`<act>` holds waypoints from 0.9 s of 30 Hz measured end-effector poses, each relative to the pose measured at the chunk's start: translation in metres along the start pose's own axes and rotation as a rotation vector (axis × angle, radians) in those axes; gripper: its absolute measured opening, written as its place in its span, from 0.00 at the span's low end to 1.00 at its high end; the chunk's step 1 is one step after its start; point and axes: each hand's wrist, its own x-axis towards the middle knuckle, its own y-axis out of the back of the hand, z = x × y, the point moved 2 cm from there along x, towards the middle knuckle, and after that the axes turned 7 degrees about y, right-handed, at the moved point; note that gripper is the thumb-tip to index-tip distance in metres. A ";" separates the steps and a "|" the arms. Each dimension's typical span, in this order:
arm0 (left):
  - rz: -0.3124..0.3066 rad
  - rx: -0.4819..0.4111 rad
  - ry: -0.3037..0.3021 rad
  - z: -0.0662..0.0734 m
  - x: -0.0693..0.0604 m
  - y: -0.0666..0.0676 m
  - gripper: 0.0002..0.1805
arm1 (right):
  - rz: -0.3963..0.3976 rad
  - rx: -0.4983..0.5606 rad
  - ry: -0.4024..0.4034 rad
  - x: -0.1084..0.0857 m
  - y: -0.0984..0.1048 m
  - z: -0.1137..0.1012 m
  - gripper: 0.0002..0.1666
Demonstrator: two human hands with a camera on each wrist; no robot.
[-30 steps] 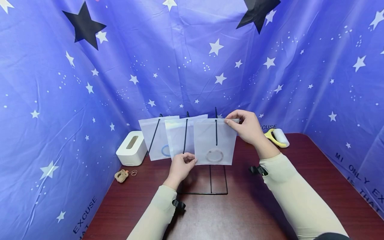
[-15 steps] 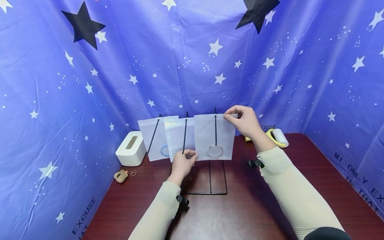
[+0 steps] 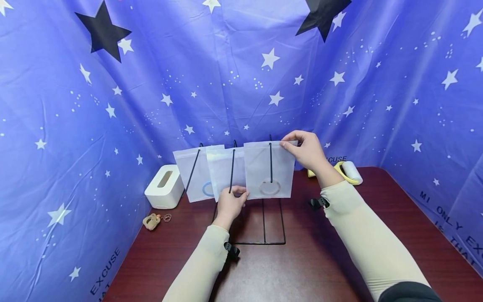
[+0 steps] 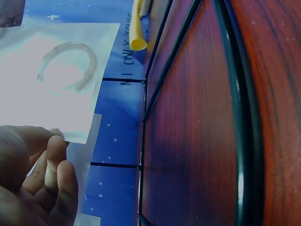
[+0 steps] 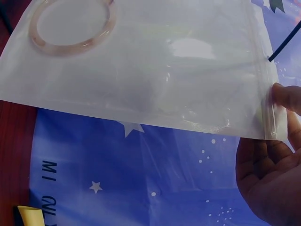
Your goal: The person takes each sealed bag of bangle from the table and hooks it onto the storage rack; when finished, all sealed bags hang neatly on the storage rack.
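Observation:
A frosted zip bag (image 3: 260, 165) with a pale brownish bangle (image 5: 70, 49) inside hangs by its top hole on a black prong (image 3: 271, 163) of a wire display rack (image 3: 260, 243). My right hand (image 3: 307, 149) pinches the bag's upper right corner between thumb and fingers. At its lower left corner, my left hand (image 3: 231, 204) pinches the edge, as the left wrist view also shows. To the left, two more frosted bags hang on their own prongs: a middle bag (image 3: 222, 167), partly covered, and a left bag (image 3: 188, 174) with a blue bangle (image 3: 207, 188).
A white tissue box (image 3: 164, 191) stands at the left of the dark red table (image 3: 302, 260). In front of it lies a small tan plush keychain (image 3: 151, 221). A yellow-handled lint roller (image 3: 350, 173) lies at the back right. A blue starry curtain (image 3: 226, 75) encloses the table.
Both hands have raised the right bag, so its top edge now sits higher and farther back along the prong. The other two bags have stayed in place.

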 end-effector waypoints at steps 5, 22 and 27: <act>0.007 0.016 -0.002 0.000 0.001 -0.001 0.05 | -0.007 -0.015 -0.014 0.000 0.000 0.001 0.10; 0.016 0.055 -0.015 0.001 0.002 -0.004 0.04 | -0.001 -0.007 -0.023 -0.002 0.002 0.001 0.11; 0.016 0.098 -0.022 0.003 0.001 -0.004 0.04 | 0.007 0.005 -0.030 -0.002 0.004 0.001 0.11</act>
